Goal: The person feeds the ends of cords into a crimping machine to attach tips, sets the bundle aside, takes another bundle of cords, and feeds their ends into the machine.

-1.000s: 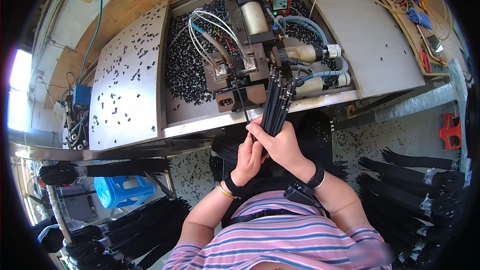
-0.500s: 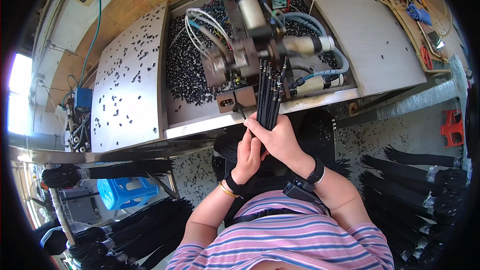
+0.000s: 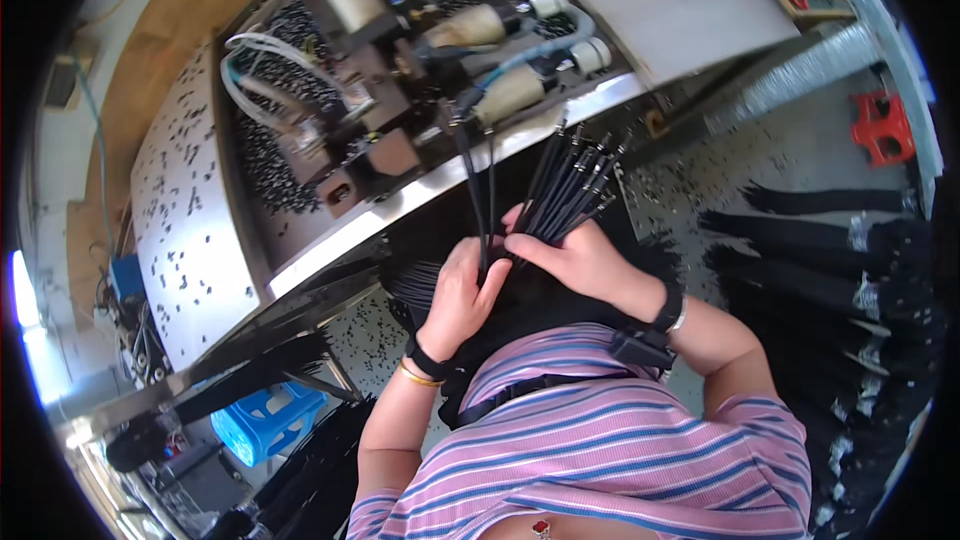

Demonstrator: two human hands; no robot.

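Note:
My right hand (image 3: 575,258) grips a bundle of black cables (image 3: 570,190) whose metal-tipped ends fan out toward the upper right, just below the bench edge. My left hand (image 3: 458,295) is closed on two separate black cables (image 3: 480,190) that rise toward the machine (image 3: 400,70) on the metal bench. Both hands touch each other in front of my chest. The cables' lower lengths are hidden behind my hands and lap.
The machine has cylinders, hoses and white wires, with small black parts (image 3: 260,160) heaped around it. A steel plate (image 3: 190,240) dotted with black bits lies left. Bundled black cables (image 3: 850,250) lie on the floor at right, a blue stool (image 3: 270,420) at lower left.
The view has swung and tilted, so the bench now sits up and left. The bundle in my right hand has drawn away from the machine and fans to the right; my left hand now holds two cables apart.

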